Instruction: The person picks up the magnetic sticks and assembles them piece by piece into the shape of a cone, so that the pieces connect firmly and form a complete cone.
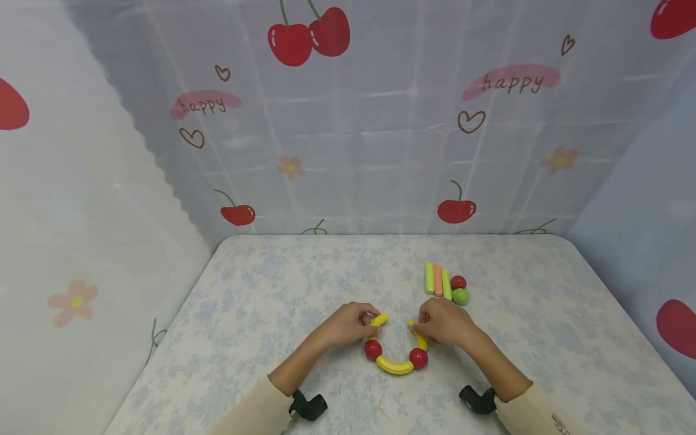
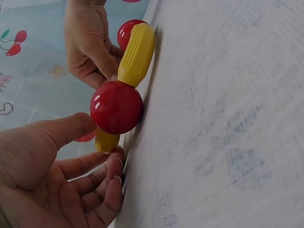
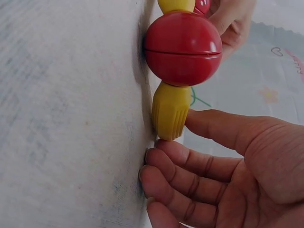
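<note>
Yellow curved rods and two red balls form a chain on the table, its gap facing the back. My left hand pinches the left curved rod between thumb and fingers. Opposite it, my right hand pinches the right curved rod, whose tip shows past the fingers. The left red ball and right red ball join these rods to the front curved rod. In the right wrist view, the thumb and fingertips lie at the end of the yellow rod, below the red ball.
Behind my right hand lie a green straight rod, an orange rod and another green rod. Beside them sit a red ball and a green ball. A printed curtain hangs at the table's back edge.
</note>
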`<state>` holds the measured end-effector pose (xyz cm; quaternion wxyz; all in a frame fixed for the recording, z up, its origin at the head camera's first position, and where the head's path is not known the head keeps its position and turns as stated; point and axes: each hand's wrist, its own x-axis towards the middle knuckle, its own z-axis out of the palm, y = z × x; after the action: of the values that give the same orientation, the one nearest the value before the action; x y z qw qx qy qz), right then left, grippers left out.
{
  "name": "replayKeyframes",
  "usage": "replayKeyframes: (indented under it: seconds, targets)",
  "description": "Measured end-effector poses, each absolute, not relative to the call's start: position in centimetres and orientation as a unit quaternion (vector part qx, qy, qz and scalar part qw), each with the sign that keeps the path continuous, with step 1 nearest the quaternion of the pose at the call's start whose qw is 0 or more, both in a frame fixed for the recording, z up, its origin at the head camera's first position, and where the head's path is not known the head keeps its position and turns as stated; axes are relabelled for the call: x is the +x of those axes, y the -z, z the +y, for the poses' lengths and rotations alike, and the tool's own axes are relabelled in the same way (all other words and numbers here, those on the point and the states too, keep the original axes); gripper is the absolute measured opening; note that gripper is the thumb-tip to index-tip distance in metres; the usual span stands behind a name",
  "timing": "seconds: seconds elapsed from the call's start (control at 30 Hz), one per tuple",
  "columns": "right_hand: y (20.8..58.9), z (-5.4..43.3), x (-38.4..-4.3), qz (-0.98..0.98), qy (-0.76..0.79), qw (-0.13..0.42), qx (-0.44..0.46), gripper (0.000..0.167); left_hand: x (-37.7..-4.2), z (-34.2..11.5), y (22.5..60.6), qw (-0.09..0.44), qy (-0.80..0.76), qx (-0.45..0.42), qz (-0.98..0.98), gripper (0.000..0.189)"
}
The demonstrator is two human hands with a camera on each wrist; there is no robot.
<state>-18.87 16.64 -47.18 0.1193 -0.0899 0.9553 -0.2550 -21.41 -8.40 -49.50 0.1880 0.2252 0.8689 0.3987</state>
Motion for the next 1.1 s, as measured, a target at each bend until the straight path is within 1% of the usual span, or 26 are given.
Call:
replayKeyframes:
  seconds: [0.23, 0.37, 0.5, 0.63, 0.7, 0.8, 0.93, 1.1]
  targets:
    - [47.4, 16.8, -19.0, 0.949, 0.273, 0.121, -0.102, 0.032, -21.5, -8.7, 50.5, 0.174, -0.436, 0.213, 0.857, 0.024]
    - [47.0, 17.4, -19.4, 0.944, 0.284, 0.119, -0.123, 0.025, -21.4, -9.0, 50.8, 0.174, -0.453, 0.204, 0.850, 0.021]
    - [45.9, 19.1, -20.1, 0.944, 0.287, 0.082, -0.139, 0.013, -21.5, -8.9, 50.9, 0.172, -0.456, 0.207, 0.848, 0.021]
    - [44.8, 21.3, -20.6, 0.945, 0.292, 0.028, -0.146, 0.008, -21.6, -8.7, 51.0, 0.170, -0.455, 0.209, 0.849, 0.020]
    - [44.4, 22.4, -20.7, 0.948, 0.285, 0.007, -0.142, 0.010, -21.5, -8.6, 51.0, 0.170, -0.455, 0.208, 0.849, 0.021]
    - [44.1, 23.7, -20.9, 0.953, 0.276, -0.002, -0.122, 0.014, -21.5, -8.6, 51.2, 0.169, -0.456, 0.206, 0.849, 0.021]
    - [44.0, 25.2, -21.3, 0.960, 0.261, 0.005, -0.102, 0.020, -21.4, -8.6, 51.3, 0.168, -0.456, 0.204, 0.850, 0.020]
    - [44.1, 26.2, -21.7, 0.963, 0.251, 0.023, -0.100, 0.024, -21.4, -8.7, 51.1, 0.163, -0.454, 0.205, 0.852, 0.020]
